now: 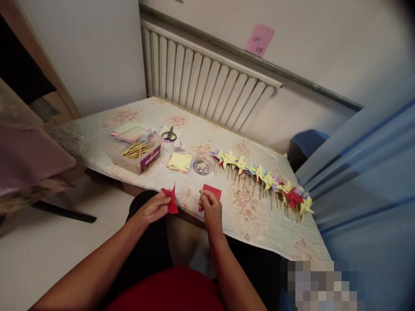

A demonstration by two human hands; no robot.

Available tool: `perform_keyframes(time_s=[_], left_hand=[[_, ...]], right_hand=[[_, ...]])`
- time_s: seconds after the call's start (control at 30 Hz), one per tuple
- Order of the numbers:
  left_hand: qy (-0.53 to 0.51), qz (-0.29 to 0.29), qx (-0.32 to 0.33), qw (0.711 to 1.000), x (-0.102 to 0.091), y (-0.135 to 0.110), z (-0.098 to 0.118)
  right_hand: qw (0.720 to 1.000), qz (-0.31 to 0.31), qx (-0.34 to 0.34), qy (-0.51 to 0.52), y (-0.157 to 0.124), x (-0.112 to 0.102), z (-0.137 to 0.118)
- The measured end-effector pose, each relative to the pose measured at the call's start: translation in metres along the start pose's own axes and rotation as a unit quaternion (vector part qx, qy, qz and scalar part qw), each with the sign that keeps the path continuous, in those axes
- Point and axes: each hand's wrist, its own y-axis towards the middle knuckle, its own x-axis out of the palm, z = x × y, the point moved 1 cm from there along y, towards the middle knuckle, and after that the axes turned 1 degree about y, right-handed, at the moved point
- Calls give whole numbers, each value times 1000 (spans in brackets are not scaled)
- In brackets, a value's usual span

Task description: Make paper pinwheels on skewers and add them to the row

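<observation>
My left hand [154,209] is closed on a folded piece of red paper [172,202], its points sticking up and down, just off the table's front edge. To its right, my right hand [211,209] has thumb and fingers pinched together; whatever is between the fingertips is too small to make out. Partly behind that hand, a flat red paper square [214,190] lies on the table. Beyond the hands are a stack of pale yellow paper squares [179,162] and a round clear dish of small shiny pieces [202,165].
Finished paper pinwheels on sticks [259,172] lie in a long row at the right. At the left stands a clear plastic box [151,159] with thin wooden sticks [135,150]. Scissors [169,135] lie farther back. A radiator [207,77] and blue curtain [363,172] border the table.
</observation>
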Motion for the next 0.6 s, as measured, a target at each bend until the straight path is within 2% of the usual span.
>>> perform_keyframes(time_s=[0.07, 0.2, 0.3, 0.47, 0.6], left_hand=[[-12, -25, 9, 1000, 18, 5, -3], [-41, -71, 16, 996, 54, 12, -3], [-49, -82, 31, 995, 74, 13, 0], [-18, -131, -3, 991, 92, 10, 5], [-33, -107, 7, 994, 99, 8, 9]], right_hand=[[999, -21, 29, 26, -8, 2, -9], [998, -32, 38, 46, -25, 7, -30], [995, -75, 53, 47, -37, 13, -48], [987, -122, 64, 77, -50, 23, -68], [986, -116, 80, 83, -55, 29, -72]])
